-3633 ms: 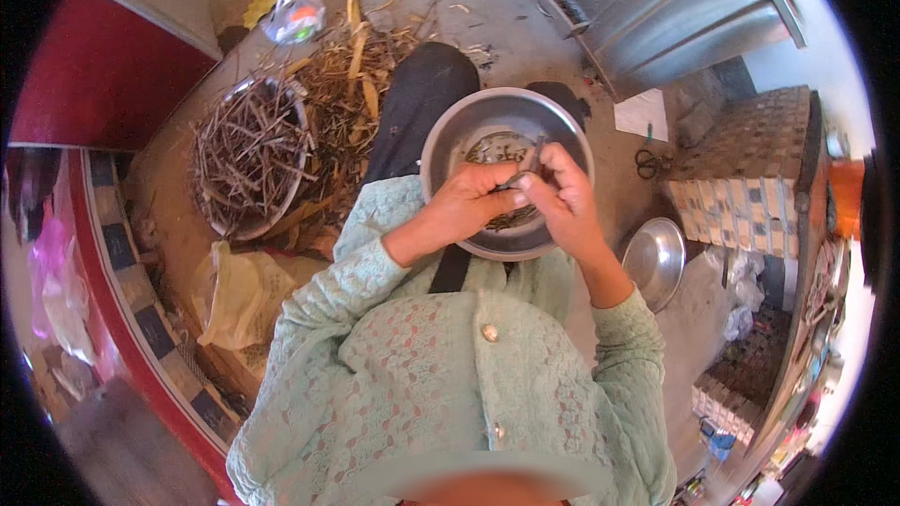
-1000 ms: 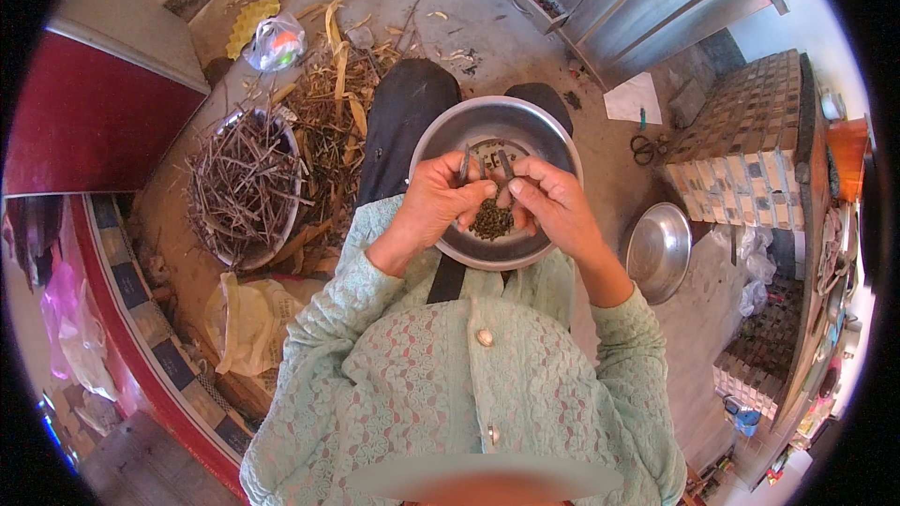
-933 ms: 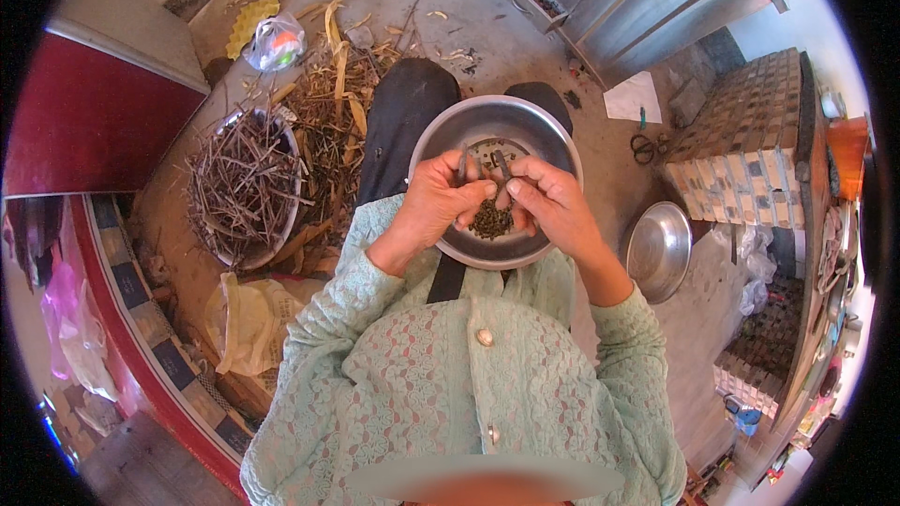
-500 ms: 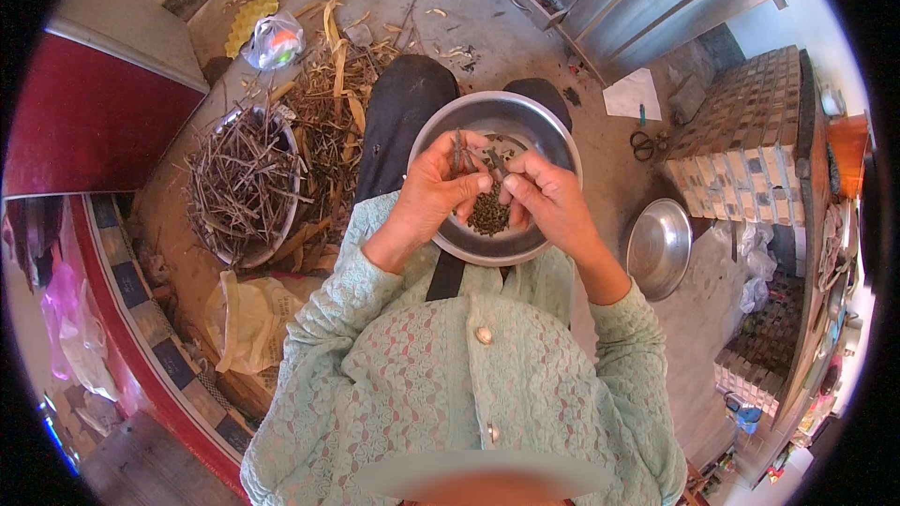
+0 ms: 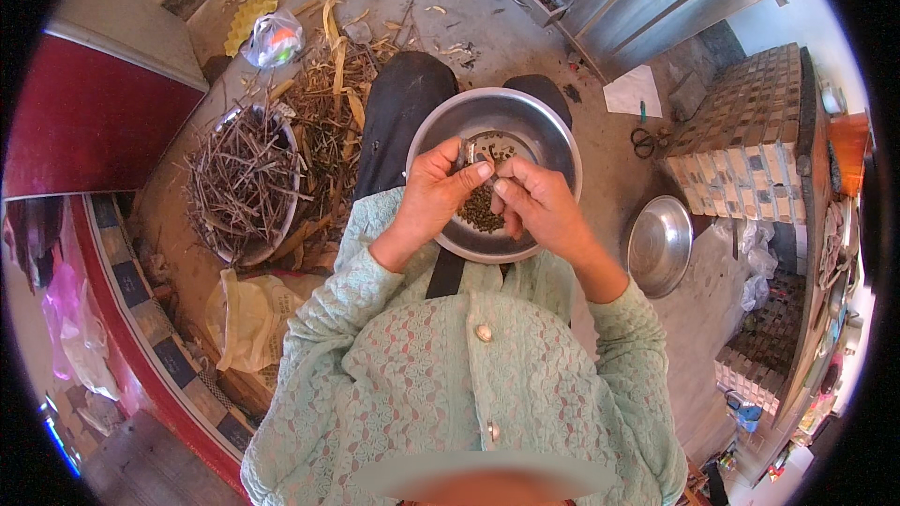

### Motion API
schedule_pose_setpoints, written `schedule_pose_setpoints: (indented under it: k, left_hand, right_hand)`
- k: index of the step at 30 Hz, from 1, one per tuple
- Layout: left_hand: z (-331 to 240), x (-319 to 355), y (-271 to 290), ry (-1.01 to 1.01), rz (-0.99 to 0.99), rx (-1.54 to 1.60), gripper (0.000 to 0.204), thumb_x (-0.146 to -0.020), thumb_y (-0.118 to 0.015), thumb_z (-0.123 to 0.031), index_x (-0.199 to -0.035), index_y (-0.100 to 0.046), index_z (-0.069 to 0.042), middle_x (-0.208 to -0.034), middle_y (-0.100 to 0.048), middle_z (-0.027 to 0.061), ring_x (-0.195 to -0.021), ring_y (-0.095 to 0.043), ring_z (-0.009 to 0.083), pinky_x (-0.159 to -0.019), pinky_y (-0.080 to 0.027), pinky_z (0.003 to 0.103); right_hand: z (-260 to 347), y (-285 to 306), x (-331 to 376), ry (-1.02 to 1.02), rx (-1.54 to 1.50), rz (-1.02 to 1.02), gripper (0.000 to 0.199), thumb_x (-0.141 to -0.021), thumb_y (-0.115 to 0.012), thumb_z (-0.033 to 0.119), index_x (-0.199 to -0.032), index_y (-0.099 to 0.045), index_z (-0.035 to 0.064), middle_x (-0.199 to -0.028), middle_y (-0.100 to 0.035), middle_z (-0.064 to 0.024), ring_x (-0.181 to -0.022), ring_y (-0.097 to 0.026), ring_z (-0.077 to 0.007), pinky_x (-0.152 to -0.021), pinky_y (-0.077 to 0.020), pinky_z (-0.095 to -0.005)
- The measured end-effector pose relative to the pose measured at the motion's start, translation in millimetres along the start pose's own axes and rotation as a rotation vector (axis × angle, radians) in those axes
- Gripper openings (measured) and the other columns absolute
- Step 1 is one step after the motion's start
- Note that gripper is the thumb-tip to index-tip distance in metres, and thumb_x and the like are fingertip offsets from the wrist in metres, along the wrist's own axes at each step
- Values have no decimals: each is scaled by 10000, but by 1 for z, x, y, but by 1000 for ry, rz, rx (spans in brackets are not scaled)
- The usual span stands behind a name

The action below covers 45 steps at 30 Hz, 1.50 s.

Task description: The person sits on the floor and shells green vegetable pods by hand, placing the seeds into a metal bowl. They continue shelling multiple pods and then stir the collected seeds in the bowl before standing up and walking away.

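Note:
A wide metal basin (image 5: 555,131) rests on my lap. Small greenish-brown seeds (image 5: 483,214), like mung beans, lie in its bottom. Over the basin, my left hand (image 5: 433,189) is closed around thin dark dried pods (image 5: 468,152), whose ends stick up past the fingers. My right hand (image 5: 546,201) is closed in a pinch, its thumb and fingertips meeting the left thumb. Whatever lies between the right fingertips is too small and hidden to make out.
On the left stands a basin heaped with dry stalks (image 5: 242,183), beside loose husks (image 5: 337,103) on the floor. A pale sack (image 5: 248,319) lies nearer. To the right are an empty metal basin (image 5: 659,245), scissors (image 5: 643,142) and a brick structure (image 5: 741,136).
Both hands have drawn closer, their fingertips now meeting. The dark pod that showed in my right fingers no longer shows there, and fewer pods show in my left hand.

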State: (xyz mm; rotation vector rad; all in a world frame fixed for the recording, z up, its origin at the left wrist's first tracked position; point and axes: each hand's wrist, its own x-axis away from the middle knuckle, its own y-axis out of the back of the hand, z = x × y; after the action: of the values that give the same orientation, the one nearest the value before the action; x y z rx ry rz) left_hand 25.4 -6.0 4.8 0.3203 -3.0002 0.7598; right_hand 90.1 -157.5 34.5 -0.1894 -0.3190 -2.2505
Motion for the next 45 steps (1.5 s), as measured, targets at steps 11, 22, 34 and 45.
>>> schedule_pose_setpoints:
  k: [11, 22, 34, 45]
  left_hand:
    - [6, 0, -1, -383, -98, -702, 125, -838, -637, -64, -785, -540, -8, -657, -511, -31, -646, -414, 39, -550, -389, 221]
    - [-6, 3, 4, 154, -44, -77, 92, -878, -607, -128, -916, -601, -44, -722, -565, -40, -583, -452, 13, -493, -329, 163]
    - [-1, 9, -3, 189, -11, -290, 144, -865, -627, -133, -964, -628, -28, -610, -489, -63, -468, -357, 9, -408, -236, 179]
    - [-21, 4, -15, -9, 133, -659, 147, -829, -559, -96, -907, -620, 12, -721, -539, -46, -621, -386, 30, -535, -314, 198]
  right_hand:
    - [-1, -13, 4, 89, 209, -212, 109, -864, -559, 85, -899, -473, 28, -629, -569, -163, -505, -598, -285, -447, -457, -372]
    - [8, -8, 9, 39, -65, -88, 124, -832, -612, 100, -855, -527, 12, -716, -571, -123, -603, -582, -281, -549, -442, -335]
    - [-14, -13, -2, 429, 83, -504, 136, -779, -640, 100, -796, -546, 4, -759, -544, -120, -709, -549, -262, -651, -429, -345]
    - [-22, -8, 3, 377, 65, -461, 228, -805, -557, 254, -812, -544, 27, -764, -567, -202, -729, -572, -373, -658, -435, -432]
